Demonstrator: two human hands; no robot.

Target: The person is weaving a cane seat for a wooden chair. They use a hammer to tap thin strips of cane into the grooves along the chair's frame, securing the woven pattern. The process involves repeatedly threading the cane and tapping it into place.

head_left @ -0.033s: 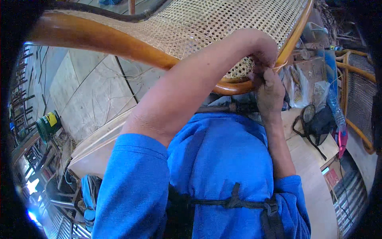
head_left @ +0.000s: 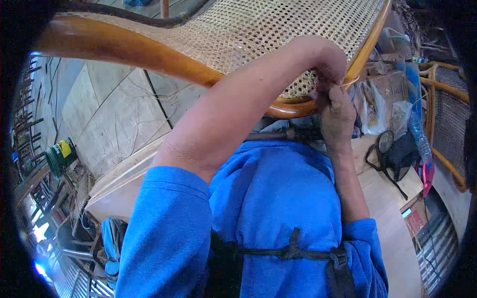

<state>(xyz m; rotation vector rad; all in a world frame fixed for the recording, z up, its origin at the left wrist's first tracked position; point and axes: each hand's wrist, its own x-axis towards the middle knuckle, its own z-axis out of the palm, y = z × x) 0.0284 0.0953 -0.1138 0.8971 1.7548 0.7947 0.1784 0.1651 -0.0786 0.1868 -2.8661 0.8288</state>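
Observation:
A woven cane panel [head_left: 258, 30] in a curved orange-brown wooden frame [head_left: 124, 49] is tilted up in front of me. My left arm crosses over it. My left hand [head_left: 325, 62] bends down at the wrist onto the weave's near right corner, with its fingers curled and mostly hidden. Just below, my right hand [head_left: 338, 111] reaches up to the same spot on the frame rim. It pinches a thin pale cane strand [head_left: 350, 82]. The two hands touch there.
A green can [head_left: 59, 155] stands at the left on the tiled floor [head_left: 99, 109]. To the right are a wooden board [head_left: 387, 213], a black bag with straps [head_left: 397, 154], a plastic bottle [head_left: 420, 136], a pink-handled tool [head_left: 427, 176], plastic bags [head_left: 382, 99] and another rattan frame [head_left: 447, 99].

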